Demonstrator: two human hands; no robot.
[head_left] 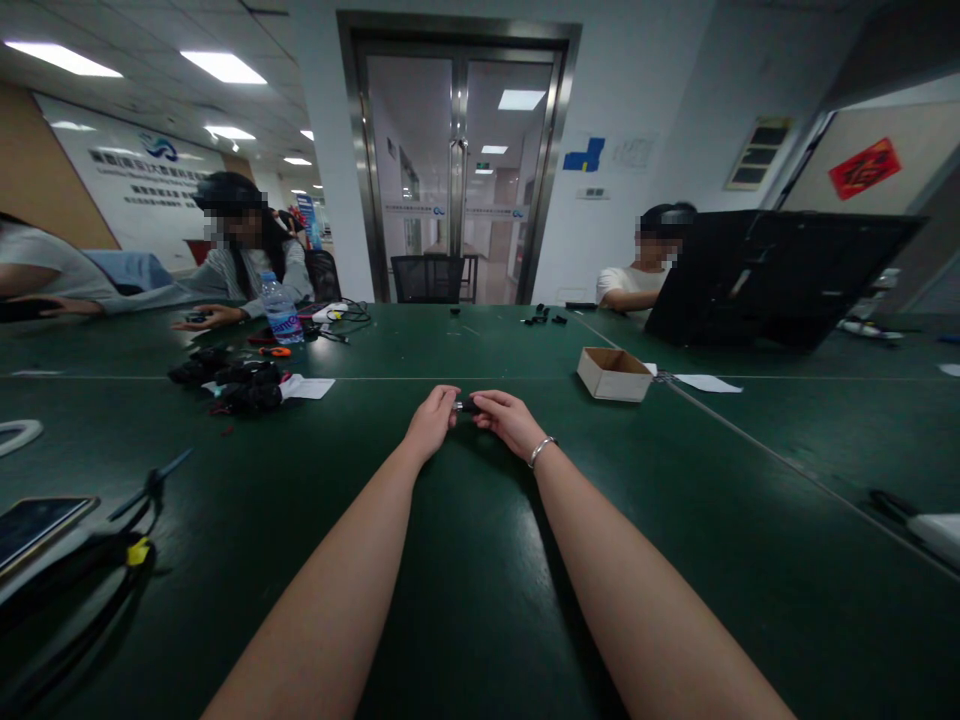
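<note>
Two bare forearms are stretched forward over the dark green counter (480,600), and both hands are brought together near its middle. The left hand (431,420) is curled, its fingers closed on one end of a small black part (466,405). The right hand (510,420), a thin bracelet (541,450) worn at its wrist, is closed on the other end of the same part with fingertips pinched. The part is held between the two hands just above the counter; what kind of part it is cannot be told, beyond a small pale tip seen at its left end.

At the near left edge a phone (34,530) is laid flat, with black cables (112,560) and a yellow tag beside it. Further back on the left a heap of black parts (232,385) is piled beside a white paper slip (311,387), with an orange-handled tool (277,351) just behind. To the right of the hands, a little further out, an open cardboard box (613,372) is set on the counter, and a white sheet (705,382) is laid near it.

At the far left a water bottle (282,310) is stood upright in front of a seated person (240,260), whose hand rests on the counter. At the far right a second person (637,280) is seated behind a large black panel (765,275). A glass double door (457,170) is seen beyond the counter.
</note>
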